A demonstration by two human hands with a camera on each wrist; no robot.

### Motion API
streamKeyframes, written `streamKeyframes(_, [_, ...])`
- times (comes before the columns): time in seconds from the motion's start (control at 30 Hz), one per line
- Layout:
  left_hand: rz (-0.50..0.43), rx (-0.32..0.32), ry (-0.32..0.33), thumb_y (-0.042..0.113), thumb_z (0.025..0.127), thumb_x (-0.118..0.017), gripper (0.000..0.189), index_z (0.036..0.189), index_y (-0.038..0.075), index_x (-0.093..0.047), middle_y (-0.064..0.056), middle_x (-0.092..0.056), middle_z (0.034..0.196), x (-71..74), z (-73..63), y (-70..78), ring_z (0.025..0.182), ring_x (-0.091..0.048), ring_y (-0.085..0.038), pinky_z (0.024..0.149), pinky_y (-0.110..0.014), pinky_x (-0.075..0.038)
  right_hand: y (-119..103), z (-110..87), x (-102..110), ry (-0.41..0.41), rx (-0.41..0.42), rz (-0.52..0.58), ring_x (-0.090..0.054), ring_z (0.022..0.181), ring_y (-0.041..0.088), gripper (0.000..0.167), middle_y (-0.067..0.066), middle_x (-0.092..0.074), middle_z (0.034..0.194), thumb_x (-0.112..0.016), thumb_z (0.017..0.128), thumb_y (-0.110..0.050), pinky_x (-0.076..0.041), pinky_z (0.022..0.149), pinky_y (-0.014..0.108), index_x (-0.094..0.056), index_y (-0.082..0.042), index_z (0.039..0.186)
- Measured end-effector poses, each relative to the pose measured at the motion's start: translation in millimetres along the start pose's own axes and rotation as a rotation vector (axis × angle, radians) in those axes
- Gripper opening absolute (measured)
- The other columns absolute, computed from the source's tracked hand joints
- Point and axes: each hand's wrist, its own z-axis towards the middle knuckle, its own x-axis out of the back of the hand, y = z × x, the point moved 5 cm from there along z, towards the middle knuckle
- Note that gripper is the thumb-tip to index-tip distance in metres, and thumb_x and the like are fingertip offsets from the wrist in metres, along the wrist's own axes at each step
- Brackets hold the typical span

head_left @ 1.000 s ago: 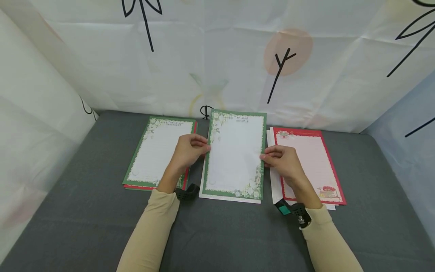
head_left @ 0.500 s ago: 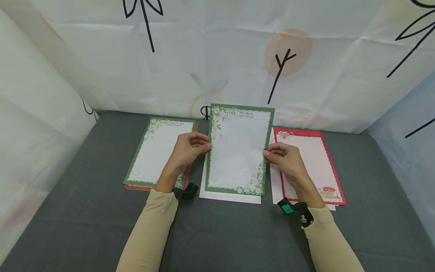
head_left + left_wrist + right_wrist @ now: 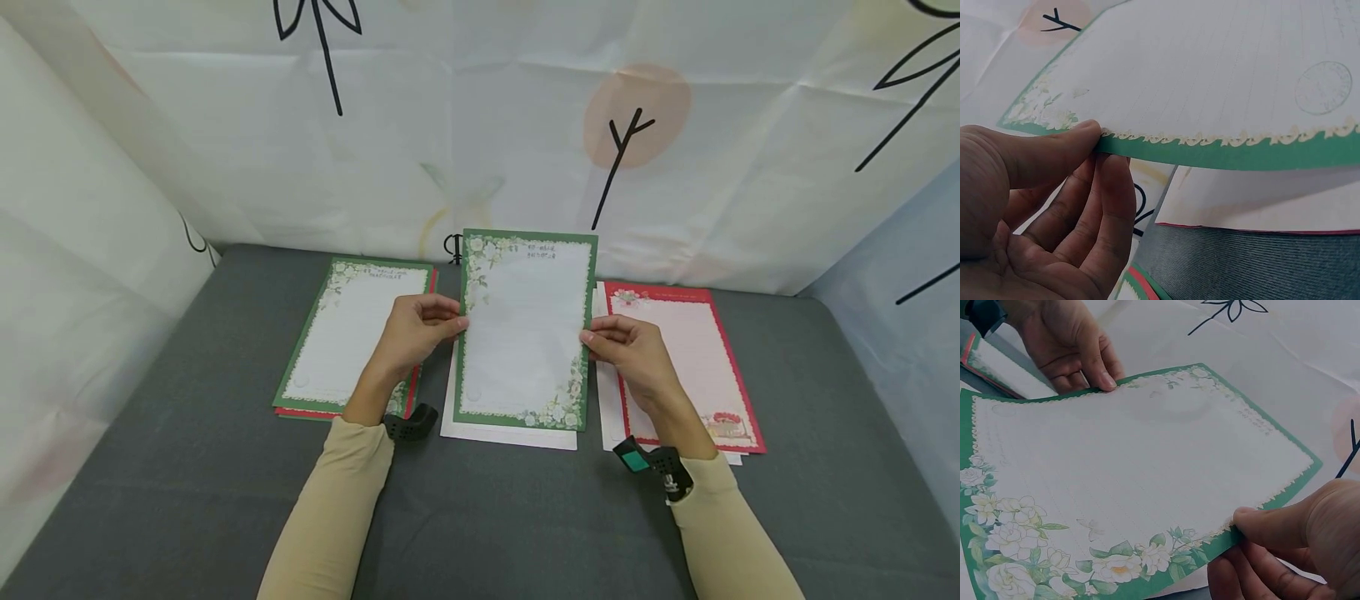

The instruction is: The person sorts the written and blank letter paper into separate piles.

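Observation:
A sheet of letter paper (image 3: 525, 333) with a green border and white flowers is held up between both hands, raised off the paper beneath it. My left hand (image 3: 420, 329) pinches its left edge between thumb and fingers; the left wrist view shows the thumb on top of the green border (image 3: 1210, 155). On the opposite edge my right hand (image 3: 626, 346) pinches the same sheet, thumb above and fingers below, as the right wrist view shows. Under the raised sheet lies a white sheet (image 3: 510, 436), mostly covered.
On the left lies a stack of green-bordered sheets (image 3: 341, 342) with a red-edged one showing below. A red-bordered sheet (image 3: 686, 358) rests on white paper at the right. Dark grey cloth (image 3: 480, 517) covers the table; a printed white curtain (image 3: 510, 125) hangs behind.
Both hands have lifted the green-bordered letter paper up off the pile and shifted it slightly right, uncovering more of the white sheet below. In the last half second it swung slightly left at the top.

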Motion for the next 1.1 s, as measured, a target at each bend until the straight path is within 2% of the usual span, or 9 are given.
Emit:
streamKeyframes(0.3, [0.004, -0.016, -0.006, -0.002, 0.094, -0.07, 0.022, 0.113, -0.011, -0.067, -0.019, -0.072, 0.103, 1.1, 0.5, 0.1, 0.087, -0.071, -0.017, 0.085, -0.044, -0.057, -4, -3.1, 0, 0.035, -0.022, 0.0, -0.067, 0.076, 0.005, 0.032, -0.007, -0.071, 0.083, -0.068, 0.097, -0.005, -0.058, 0.073, 0.023, -0.06, 0.018, 0.118])
streamKeyframes(0.53, [0.016, -0.023, -0.016, -0.001, 0.093, -0.071, 0.023, 0.113, -0.012, -0.068, -0.02, -0.072, 0.104, 0.3, -0.3, 1.1, 0.085, -0.071, -0.019, 0.087, -0.052, -0.055, -5, -3.8, 0, 0.076, -0.004, -0.006, -0.068, 0.077, 0.004, 0.031, -0.008, -0.07, 0.082, -0.068, 0.097, -0.003, -0.057, 0.072, 0.021, -0.06, 0.019, 0.117])
streamKeyframes(0.8, [0.005, -0.009, 0.029, 0.0, 0.093, -0.072, 0.023, 0.114, -0.011, -0.069, -0.021, -0.072, 0.106, 3.5, -1.6, 5.0, 0.086, -0.071, -0.015, 0.083, -0.038, -0.059, -5, -2.3, -2, 0.05, 0.014, 0.041, -0.069, 0.078, 0.005, 0.03, -0.009, -0.073, 0.085, -0.067, 0.097, -0.004, -0.058, 0.073, 0.022, -0.06, 0.018, 0.117])
streamKeyframes(1.0, [0.014, -0.005, 0.058, 0.002, 0.094, -0.072, 0.025, 0.116, -0.009, -0.069, -0.022, -0.072, 0.108, 12.1, -4.3, 11.5, 0.087, -0.071, -0.014, 0.086, -0.047, -0.057, -12, -4.0, -10, 0.023, 0.03, 0.059, -0.07, 0.079, 0.006, 0.031, -0.008, -0.073, 0.086, -0.068, 0.097, -0.004, -0.058, 0.075, 0.023, -0.06, 0.019, 0.116])
streamKeyframes(1.1, [0.024, -0.009, 0.071, 0.002, 0.094, -0.072, 0.025, 0.117, -0.009, -0.069, -0.022, -0.071, 0.109, 18.7, -6.3, 15.5, 0.086, -0.071, -0.012, 0.084, -0.043, -0.058, -17, -4.7, -16, 0.022, 0.026, 0.076, -0.07, 0.079, 0.007, 0.03, -0.007, -0.073, 0.085, -0.067, 0.097, -0.002, -0.058, 0.074, 0.024, -0.06, 0.02, 0.116])
